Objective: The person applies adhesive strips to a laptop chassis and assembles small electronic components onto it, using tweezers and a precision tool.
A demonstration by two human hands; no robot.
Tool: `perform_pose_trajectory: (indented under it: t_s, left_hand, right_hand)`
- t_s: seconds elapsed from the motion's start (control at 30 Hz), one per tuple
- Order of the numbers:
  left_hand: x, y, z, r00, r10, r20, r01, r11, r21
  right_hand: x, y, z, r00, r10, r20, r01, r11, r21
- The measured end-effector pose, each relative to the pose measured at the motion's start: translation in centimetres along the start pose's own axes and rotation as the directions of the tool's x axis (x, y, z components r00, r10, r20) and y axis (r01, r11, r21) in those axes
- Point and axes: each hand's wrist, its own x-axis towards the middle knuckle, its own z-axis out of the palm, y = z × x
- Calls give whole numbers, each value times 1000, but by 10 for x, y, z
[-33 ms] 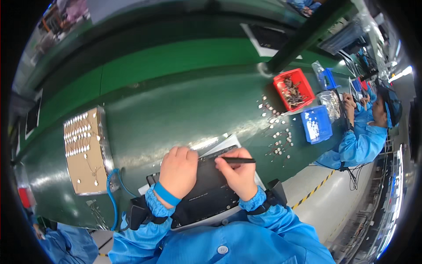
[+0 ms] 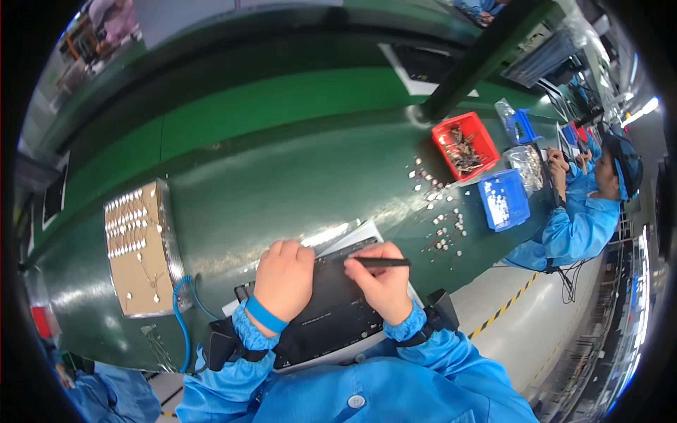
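A flat black panel [image 2: 331,310] with small printed marks lies tilted in front of me, white sheet-like material [image 2: 360,236] showing past its far edge. My left hand [image 2: 284,282], a blue band round its wrist, rests over the panel's left side with fingers bent down and close together; their tips are hidden. Over the panel's right side, my right hand [image 2: 384,285] pinches a slim black stick-like tool [image 2: 384,262] between thumb and fingers. Its back end sticks out to the right. The working tip is hidden by the hand.
Brown board [image 2: 137,271] with rows of white-tipped wires at left, beside a coiled blue cord [image 2: 182,317]. At right, a red bin [image 2: 441,134] of small parts, a blue bin [image 2: 525,204] of white pieces, and scattered wired parts [image 2: 446,229]. A co-worker [image 2: 582,225] sits beyond.
The view has shifted slightly. Both hands keep nearly the same place over the panel, and my right hand still pinches the black tool.
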Motion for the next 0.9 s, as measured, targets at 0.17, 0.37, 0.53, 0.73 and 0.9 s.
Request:
perform_pose_trajectory:
  t_s: [0.17, 0.37, 0.53, 0.73, 0.9]
  left_hand:
    - [1, 11, -33, 997, -56, 52, 62, 991, -122]
    - [59, -10, -83, 963, -223, -153, 176, 946, -273]
    - [148, -120, -61, 670, -723, -171, 141, 350, -926]
    - [160, -391, -8, 722, -533, -441, 665, 711, 229]
    - [172, -290, 5, 725, -565, -393, 688, 597, 412]
  right_hand:
    - [-16, -40, -38, 973, -224, -50, 229, 921, 315]
    - [-12, -66, -112, 872, -361, -331, 451, 854, 258]
    - [-5, -51, -143, 839, -217, -499, 377, 893, 247]
    - [-1, -39, -158, 859, -196, -472, 299, 942, 153]
    - [1, -38, -188, 840, -322, -437, 348, 937, -21]
